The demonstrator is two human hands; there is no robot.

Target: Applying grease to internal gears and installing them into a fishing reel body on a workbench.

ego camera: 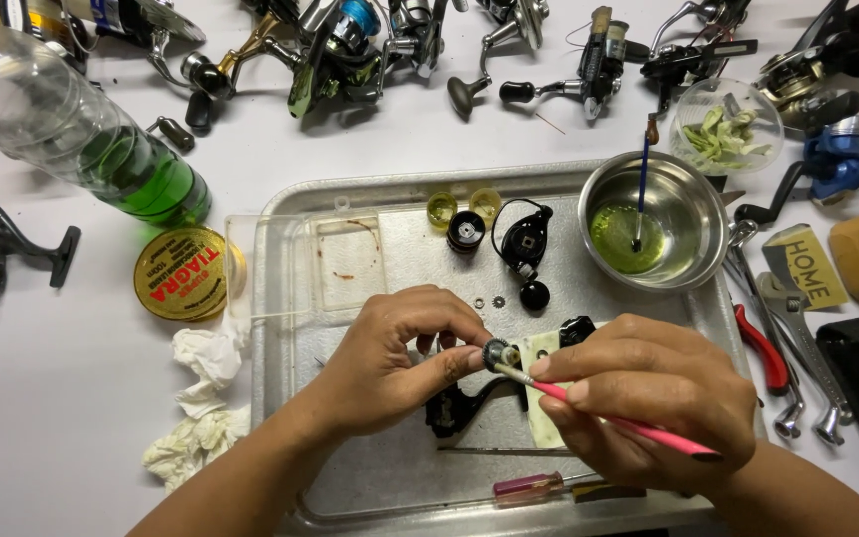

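Note:
My left hand (390, 363) pinches a small dark gear (495, 353) with a brass hub over a metal tray (280, 259). My right hand (648, 398) grips a pink-handled brush (638, 426), its tip touching the gear. Under my hands lie a black reel part (454, 408) and a pale stained cloth pad (541, 413). Further back on the tray sit a black spool (466, 231), a black reel side cover (526, 239), two yellowish caps (441, 208) and tiny washers (487, 301).
A steel bowl (693, 199) of green liquid holds a blue brush (641, 189). Several fishing reels (350, 50) line the back edge. A green-tinted plastic bottle (82, 129), round gold tin (181, 273), crumpled tissues (201, 398), pliers and wrenches (787, 338), and a screwdriver (539, 486) surround the tray.

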